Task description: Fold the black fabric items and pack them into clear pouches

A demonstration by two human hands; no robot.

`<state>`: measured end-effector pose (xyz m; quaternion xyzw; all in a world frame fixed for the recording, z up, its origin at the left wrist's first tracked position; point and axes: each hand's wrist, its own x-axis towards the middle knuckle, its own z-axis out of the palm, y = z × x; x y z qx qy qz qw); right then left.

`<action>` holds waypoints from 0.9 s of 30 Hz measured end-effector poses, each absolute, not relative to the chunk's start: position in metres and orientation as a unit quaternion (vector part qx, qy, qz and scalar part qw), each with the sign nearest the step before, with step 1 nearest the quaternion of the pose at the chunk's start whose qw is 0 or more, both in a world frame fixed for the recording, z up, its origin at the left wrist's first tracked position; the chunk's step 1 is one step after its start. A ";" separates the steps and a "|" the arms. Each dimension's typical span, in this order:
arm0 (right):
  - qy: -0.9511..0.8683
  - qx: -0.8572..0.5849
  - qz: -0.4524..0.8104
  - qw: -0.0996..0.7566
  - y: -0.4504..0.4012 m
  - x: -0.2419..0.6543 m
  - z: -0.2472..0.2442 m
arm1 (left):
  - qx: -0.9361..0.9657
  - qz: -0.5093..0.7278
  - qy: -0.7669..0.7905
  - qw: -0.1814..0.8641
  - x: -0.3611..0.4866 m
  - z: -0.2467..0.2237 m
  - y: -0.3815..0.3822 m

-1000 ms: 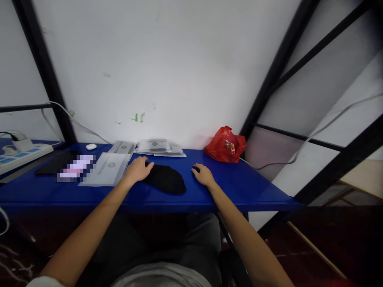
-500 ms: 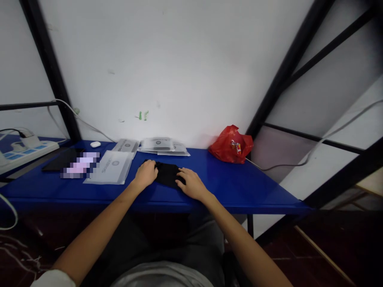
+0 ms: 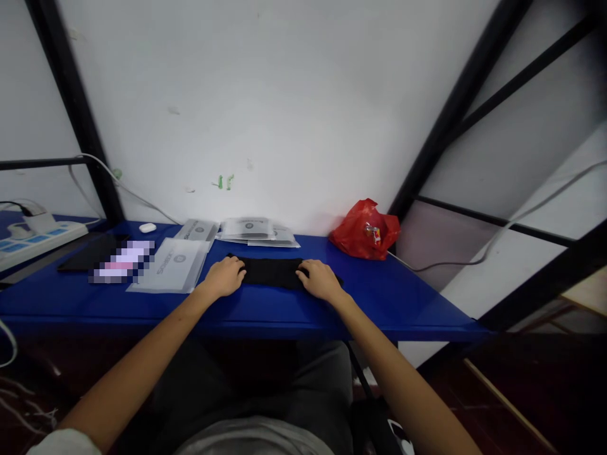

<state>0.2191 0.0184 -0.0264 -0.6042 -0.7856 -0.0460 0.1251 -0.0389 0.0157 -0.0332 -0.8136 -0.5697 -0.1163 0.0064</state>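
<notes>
A piece of black cloth (image 3: 272, 273) lies stretched out sideways as a long strip on the blue table, near its front edge. At its left end my left hand (image 3: 226, 276) rests with curled fingers gripping the fabric. My right hand (image 3: 320, 279) is bent over the cloth toward its other end, thumb tucked inward, and a short dark end shows past it on the right. What my fingertips pinch is partly hidden under both hands.
Flat translucent printed zip bags (image 3: 173, 265) lie to the left, and more bags (image 3: 249, 227) are piled by the wall. A phone with a blurred screen (image 3: 124, 260), a white case (image 3: 147, 227), a power strip (image 3: 45, 243) and a red plastic bag (image 3: 365, 230) are also on the table (image 3: 370, 297).
The black cloth has become longer and flatter. My right hand has moved to the right along it, and my left hand has shifted slightly left.
</notes>
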 end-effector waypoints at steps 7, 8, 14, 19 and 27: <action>-0.783 -0.616 0.027 0.089 0.061 0.221 -0.020 | -0.806 -0.064 -0.588 0.031 -0.040 -0.020 0.058; -0.785 -0.613 0.037 0.082 0.066 0.222 -0.017 | -0.805 -0.056 -0.590 0.024 -0.042 -0.019 0.064; -0.780 -0.618 0.090 0.043 0.086 0.223 -0.008 | -0.809 -0.025 -0.587 -0.029 -0.053 -0.016 0.092; -0.779 -0.617 0.099 0.038 0.089 0.218 -0.006 | -0.811 -0.045 -0.580 -0.060 -0.058 -0.017 0.101; -0.785 -0.611 0.091 0.036 0.092 0.216 -0.001 | -0.831 -0.105 -0.537 -0.099 -0.068 -0.018 0.101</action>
